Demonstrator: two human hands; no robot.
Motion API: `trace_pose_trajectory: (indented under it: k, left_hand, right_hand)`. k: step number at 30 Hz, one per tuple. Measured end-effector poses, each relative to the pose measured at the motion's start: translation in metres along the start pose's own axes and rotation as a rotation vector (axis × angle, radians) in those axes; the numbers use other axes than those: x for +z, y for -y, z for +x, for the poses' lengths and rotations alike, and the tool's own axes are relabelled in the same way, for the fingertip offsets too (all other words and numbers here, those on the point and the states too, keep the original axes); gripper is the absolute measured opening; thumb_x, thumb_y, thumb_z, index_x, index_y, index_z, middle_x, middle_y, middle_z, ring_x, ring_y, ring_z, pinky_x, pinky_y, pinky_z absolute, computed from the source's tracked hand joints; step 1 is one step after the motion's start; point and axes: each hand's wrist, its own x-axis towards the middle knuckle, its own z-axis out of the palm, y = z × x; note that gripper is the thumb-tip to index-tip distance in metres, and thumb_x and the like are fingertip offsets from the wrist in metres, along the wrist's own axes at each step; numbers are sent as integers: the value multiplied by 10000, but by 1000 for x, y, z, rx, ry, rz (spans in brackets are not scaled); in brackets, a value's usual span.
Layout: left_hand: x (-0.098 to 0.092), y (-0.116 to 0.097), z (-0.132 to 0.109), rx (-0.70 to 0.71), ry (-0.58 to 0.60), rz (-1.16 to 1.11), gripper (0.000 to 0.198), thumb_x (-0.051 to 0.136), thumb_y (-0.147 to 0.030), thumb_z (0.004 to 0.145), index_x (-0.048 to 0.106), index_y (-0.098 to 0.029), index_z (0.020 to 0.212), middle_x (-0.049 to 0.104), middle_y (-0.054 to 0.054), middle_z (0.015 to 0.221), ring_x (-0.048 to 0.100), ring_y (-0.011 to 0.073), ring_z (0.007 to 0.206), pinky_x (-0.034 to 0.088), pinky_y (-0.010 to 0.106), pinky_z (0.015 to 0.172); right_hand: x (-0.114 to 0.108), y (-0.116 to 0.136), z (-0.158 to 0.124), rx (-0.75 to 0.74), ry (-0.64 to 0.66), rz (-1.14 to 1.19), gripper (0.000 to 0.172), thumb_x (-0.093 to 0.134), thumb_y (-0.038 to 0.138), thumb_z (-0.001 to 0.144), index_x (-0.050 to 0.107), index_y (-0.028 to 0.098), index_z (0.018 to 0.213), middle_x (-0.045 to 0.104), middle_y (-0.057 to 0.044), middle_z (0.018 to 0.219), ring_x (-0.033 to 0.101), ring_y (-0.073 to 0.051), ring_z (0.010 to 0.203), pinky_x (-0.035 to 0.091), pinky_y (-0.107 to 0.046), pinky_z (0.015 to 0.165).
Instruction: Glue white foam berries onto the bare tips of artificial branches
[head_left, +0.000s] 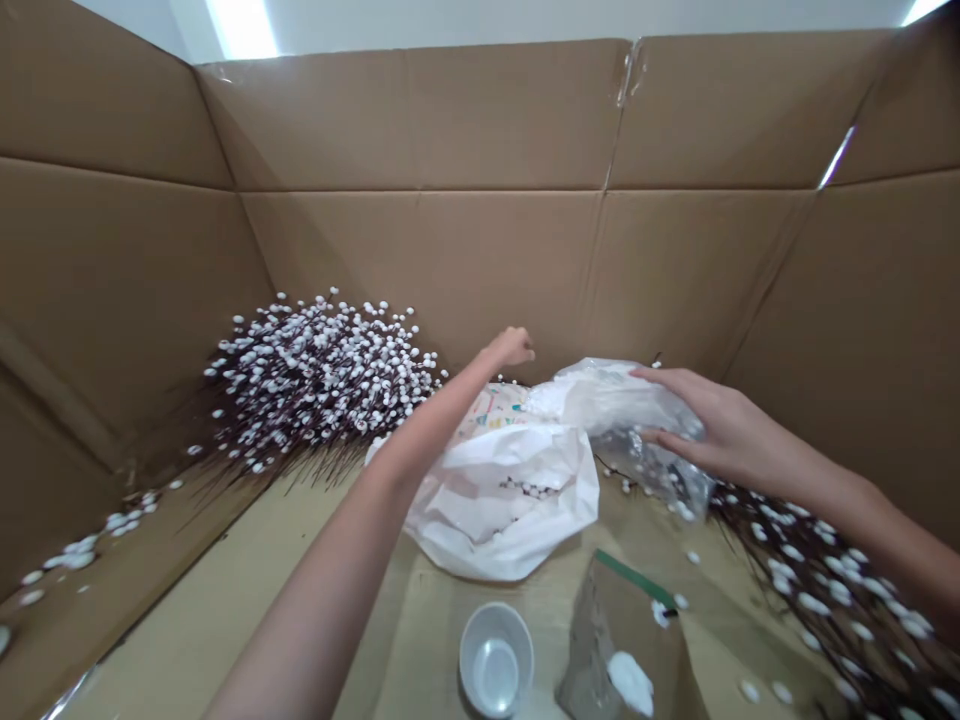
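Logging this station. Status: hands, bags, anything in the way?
Left hand curled, contents unclear. Right hand on clear plastic bag. White bag open. Cup, cardboard piece on near side.

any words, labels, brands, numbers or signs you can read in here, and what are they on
None can be read.
Patterned material behind the white bag: small coloured marks, too blurred to tell whether any are letters.
Brown piece with the green edge: a small dark mark, too small to make out.
Cardboard walls and white cup: no lettering visible.
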Motion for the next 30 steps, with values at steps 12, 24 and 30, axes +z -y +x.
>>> trace_pose_trajectory:
  k: [12, 24, 30]
  left_hand:
    - [-95, -26, -28, 58, -52, 43, 414, 475, -337, 861, 660, -6, 1027, 656, 42, 806, 579, 138, 791, 433, 287, 781]
    - [-97, -121, -171, 175, -9, 142, 272, 525, -403, 841, 710, -209, 890, 735, 7, 870, 639, 189, 768, 450, 288, 701]
    - [-54, -135, -237, 307, 186, 171, 279, 452, -327, 903, 700, -200, 912, 728, 42, 874, 652, 182, 769, 441, 261, 672]
  right_hand:
    - [-55, 34, -36, 147, -6, -40, 705, 574, 469, 825, 314, 213, 1429, 444, -146, 1422, 465, -323, 1275, 389, -509, 1040]
    - [-52, 79, -123, 295, 160, 157, 235, 492, 224, 855, 685, 147, 966, 730, -79, 969, 678, -191, 839, 519, -314, 764]
    - [12, 53, -175, 391, 415, -4, 408, 518, 62, 758, 644, 100, 1144, 671, -167, 1154, 624, -257, 1068, 465, -327, 901]
